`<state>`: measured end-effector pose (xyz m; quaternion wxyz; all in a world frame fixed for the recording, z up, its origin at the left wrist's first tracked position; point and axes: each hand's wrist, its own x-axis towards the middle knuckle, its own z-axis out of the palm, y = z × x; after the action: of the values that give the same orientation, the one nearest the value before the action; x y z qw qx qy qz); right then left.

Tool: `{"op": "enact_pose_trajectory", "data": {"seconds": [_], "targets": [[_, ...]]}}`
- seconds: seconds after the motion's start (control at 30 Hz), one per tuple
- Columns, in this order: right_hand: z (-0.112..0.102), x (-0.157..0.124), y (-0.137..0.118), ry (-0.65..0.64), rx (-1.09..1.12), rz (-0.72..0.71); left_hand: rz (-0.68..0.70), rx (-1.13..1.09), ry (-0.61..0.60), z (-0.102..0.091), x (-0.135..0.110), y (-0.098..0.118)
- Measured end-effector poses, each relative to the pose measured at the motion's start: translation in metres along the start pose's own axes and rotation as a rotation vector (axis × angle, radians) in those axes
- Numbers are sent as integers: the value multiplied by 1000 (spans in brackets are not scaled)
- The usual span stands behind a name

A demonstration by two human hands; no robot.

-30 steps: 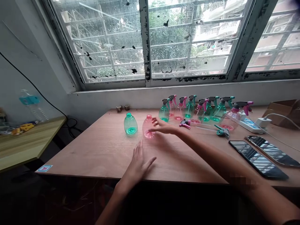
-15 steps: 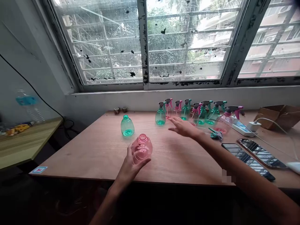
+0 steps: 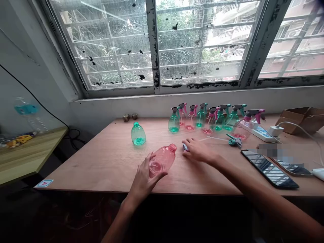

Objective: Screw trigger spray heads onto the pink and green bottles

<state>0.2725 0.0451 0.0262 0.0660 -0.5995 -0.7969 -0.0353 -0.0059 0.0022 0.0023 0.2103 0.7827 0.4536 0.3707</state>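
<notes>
My left hand [image 3: 146, 173] is wrapped round a clear pink bottle [image 3: 163, 158] with no spray head on it. The bottle tilts, its open neck pointing up and to the right. Low over the table, my right hand [image 3: 197, 149] has its fingers closed on a small bluish-grey piece [image 3: 185, 147]; most of it is covered, so its kind is unclear. An open-necked green bottle [image 3: 138, 134] stands upright to the left. Right of my right hand lies a loose green-and-grey spray head [image 3: 235, 140], with a thin clear tube beside it.
Several pink and green spray bottles [image 3: 173, 121] with trigger heads stand along the back. To the right are a power strip [image 3: 263, 134], a cardboard box [image 3: 301, 119] and two phones, the nearer phone [image 3: 269, 168] by the table's front edge. Two small dark blocks [image 3: 130, 117] sit at the back left.
My right hand has come down and nearer from in front of the spray bottles, its fingers closing on the small piece. The pink bottle has tipped to the right in my left hand.
</notes>
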Motion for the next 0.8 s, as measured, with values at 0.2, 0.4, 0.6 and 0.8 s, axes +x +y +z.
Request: {"op": "enact_pose_trajectory", "data": {"seconds": [0.2, 0.4, 0.6, 0.8], "targets": [[33, -110, -36, 153, 54, -59, 16, 27, 9, 1, -2, 2], [49, -139, -30, 309, 243, -94, 37, 65, 18, 0, -5, 6], [48, -133, -32, 323, 309, -63, 65, 120, 24, 2, -7, 8], [28, -150, -28, 201, 538, -168, 63, 124, 24, 3, -8, 8]]}}
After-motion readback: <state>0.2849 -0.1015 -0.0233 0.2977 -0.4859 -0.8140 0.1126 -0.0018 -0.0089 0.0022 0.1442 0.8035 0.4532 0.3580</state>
